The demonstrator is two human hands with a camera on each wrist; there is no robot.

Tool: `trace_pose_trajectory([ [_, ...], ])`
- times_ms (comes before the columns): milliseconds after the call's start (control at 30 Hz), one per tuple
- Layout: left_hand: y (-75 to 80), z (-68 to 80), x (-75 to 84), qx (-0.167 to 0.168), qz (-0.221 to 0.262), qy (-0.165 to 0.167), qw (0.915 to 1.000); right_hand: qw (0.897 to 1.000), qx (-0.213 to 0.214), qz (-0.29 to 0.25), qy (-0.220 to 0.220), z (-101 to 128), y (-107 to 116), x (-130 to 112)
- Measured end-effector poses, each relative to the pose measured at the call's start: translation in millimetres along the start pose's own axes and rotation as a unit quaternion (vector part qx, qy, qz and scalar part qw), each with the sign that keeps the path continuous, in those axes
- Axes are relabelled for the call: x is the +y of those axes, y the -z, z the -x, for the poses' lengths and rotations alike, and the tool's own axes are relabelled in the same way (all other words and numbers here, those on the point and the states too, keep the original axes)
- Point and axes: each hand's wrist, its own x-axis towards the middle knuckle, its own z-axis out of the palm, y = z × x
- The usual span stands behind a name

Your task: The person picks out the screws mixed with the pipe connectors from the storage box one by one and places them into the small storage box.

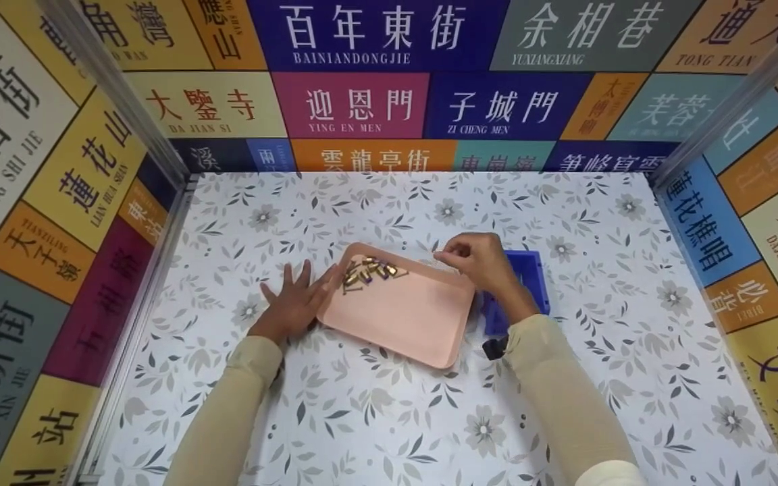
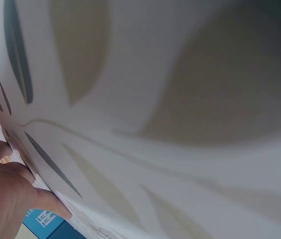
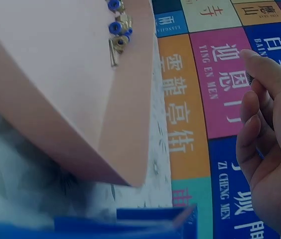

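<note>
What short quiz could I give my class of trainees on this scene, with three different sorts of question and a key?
1. Multiple choice: in the head view, where in the tray do the metal fittings lie?
A) near the upper left corner
B) near the lower right corner
C) near the upper right corner

2. True or false: the blue container is outside the tray.

3. Fill in the gap: the hand with its fingers spread at the tray's rim is the person's ____ hand.

Key:
1. A
2. True
3. Left; the left hand lies there.
</note>
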Motion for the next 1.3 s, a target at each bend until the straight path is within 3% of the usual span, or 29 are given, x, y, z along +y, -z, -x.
trace_pose_trajectory([
  [500, 1.8, 2.4, -1.2, 0.001, 0.002, -0.003, 1.0, 0.994, 0.098, 0.029, -0.039, 24.5, 50.4, 23.7],
  [900, 2.8, -0.1, 1.7, -0.008, 0.0, 0.008, 0.9999, 0.989, 0.113, 0.036, -0.093, 46.9, 73.2, 41.5],
  [1300, 0.9, -1.5, -0.2, -0.008, 0.001, 0.001, 1.0, 0.984, 0.119, 0.038, -0.125, 65.4, 74.6, 61.5],
])
